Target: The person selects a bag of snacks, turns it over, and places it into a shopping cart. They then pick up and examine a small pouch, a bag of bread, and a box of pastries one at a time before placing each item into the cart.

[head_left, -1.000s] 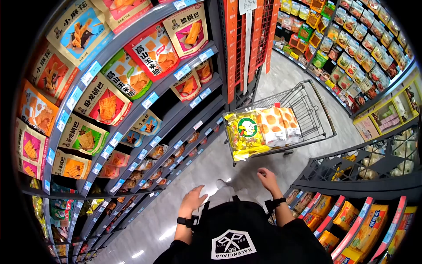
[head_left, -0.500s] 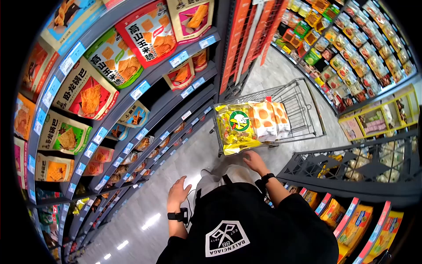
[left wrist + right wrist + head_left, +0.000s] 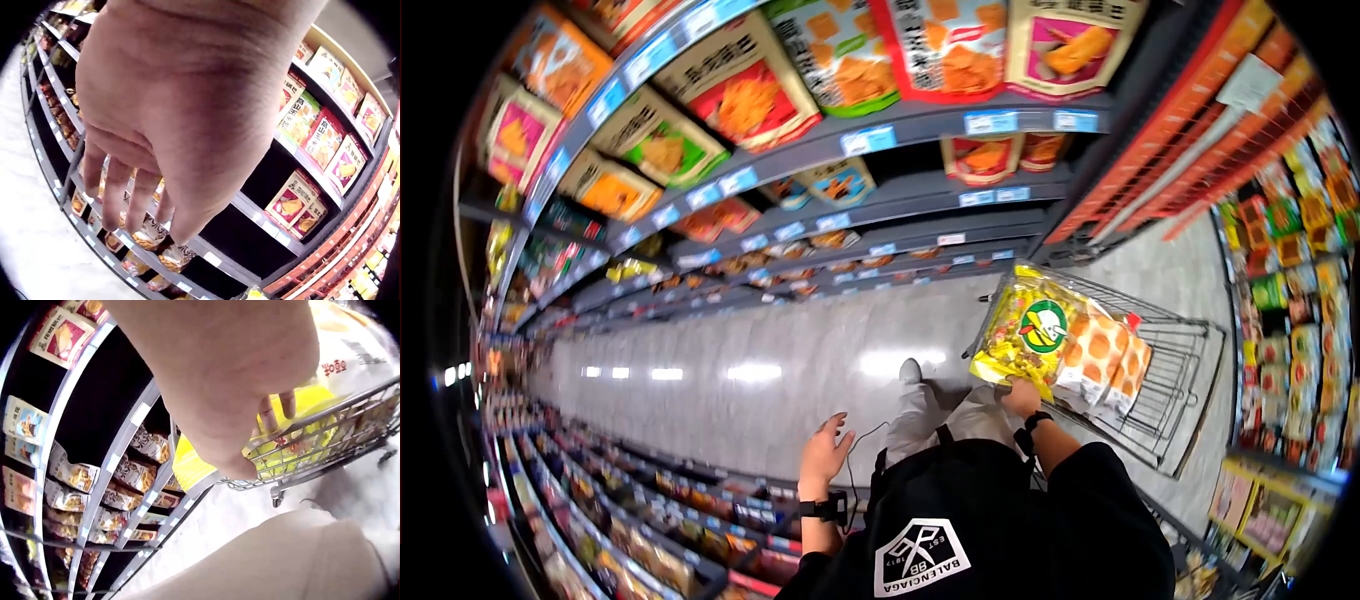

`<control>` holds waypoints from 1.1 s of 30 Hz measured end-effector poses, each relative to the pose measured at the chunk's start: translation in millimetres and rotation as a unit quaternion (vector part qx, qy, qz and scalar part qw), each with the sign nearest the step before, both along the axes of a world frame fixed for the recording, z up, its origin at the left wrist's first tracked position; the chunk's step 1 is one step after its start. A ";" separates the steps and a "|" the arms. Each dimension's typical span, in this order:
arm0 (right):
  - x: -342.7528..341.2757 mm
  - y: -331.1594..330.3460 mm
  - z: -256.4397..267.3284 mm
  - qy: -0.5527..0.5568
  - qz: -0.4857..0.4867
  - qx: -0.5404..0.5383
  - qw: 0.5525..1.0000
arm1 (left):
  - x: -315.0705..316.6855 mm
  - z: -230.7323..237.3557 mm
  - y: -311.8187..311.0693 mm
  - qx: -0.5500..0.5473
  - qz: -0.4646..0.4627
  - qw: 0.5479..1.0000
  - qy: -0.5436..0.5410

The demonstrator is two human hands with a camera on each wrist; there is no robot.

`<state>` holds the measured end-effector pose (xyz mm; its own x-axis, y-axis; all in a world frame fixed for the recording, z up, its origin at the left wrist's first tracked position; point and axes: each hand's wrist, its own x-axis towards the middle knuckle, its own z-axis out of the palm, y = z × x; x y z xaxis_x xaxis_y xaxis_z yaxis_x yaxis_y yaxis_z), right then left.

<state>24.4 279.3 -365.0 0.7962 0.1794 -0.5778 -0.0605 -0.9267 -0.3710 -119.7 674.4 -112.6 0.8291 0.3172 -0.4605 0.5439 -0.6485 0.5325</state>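
From my end I'm seeing the shelf unit (image 3: 930, 125) spanning approx. 9 to 1 o'clock in head cam, w/ the floor (image 3: 700, 340) stretching away to 9 o'clock. Next in size, the shopping cart (image 3: 1175, 380) is sitting at 3-4 o'clock in frame, its long axis lying approx. 10 to 4 o'clock, i.e. slanting off to the wearer's right rather than pointing straight ahead. At its 10 o'clock end the yellow bag (image 3: 1030, 330) is filling the space; the white bags (image 3: 1090, 345) w/ orange discs are lying just beside it, toward 4 o'clock.

R grip (image 3: 1021, 397) is clearly the nearer one: it's resting on the cart's near long side, close to the 10 o'clock end, w/ the yellow bag lying at 12 o'clock from it. R wrist cam is showing fingers on the bag side & thumb on the outer side, so I'm reading it as gripping the cart's edge, tho the palm is hiding part of the wrap. L grip (image 3: 826, 455) is hanging well apart, 8-9 o'clock from R grip, fingers relaxed, holding nothing.

I'm judging it all turns on this: the cart's bulk is lying at 2-3 o'clock from R grip, so the hold is sitting well off-ctr, & any pull there would prob. be swinging the far end round rather than shifting the cart straight.
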 end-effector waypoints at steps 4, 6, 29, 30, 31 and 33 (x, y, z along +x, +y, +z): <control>23.6 -3.5 -2.3 0.041 0.068 -0.010 0.997 | -56.6 -9.8 -43.3 -0.023 0.070 0.997 -0.011; 30.4 -5.7 -3.7 0.037 0.093 0.001 0.995 | -79.7 -11.8 -62.7 -0.020 0.113 0.993 -0.016; 88.3 8.7 272.3 -0.406 0.000 0.092 0.909 | -216.2 -44.2 -48.1 -0.023 0.211 0.968 -0.130; 79.9 23.4 299.4 -0.436 0.050 0.078 0.895 | -220.4 -48.9 -45.1 -0.012 0.183 0.975 -0.128; 66.0 42.8 327.0 -0.405 0.074 0.136 0.901 | -224.8 -51.2 -40.1 0.000 0.154 0.980 -0.125; 40.6 74.9 365.0 -0.368 0.154 0.152 0.904 | -228.2 -45.7 -33.4 -0.011 0.160 0.977 -0.137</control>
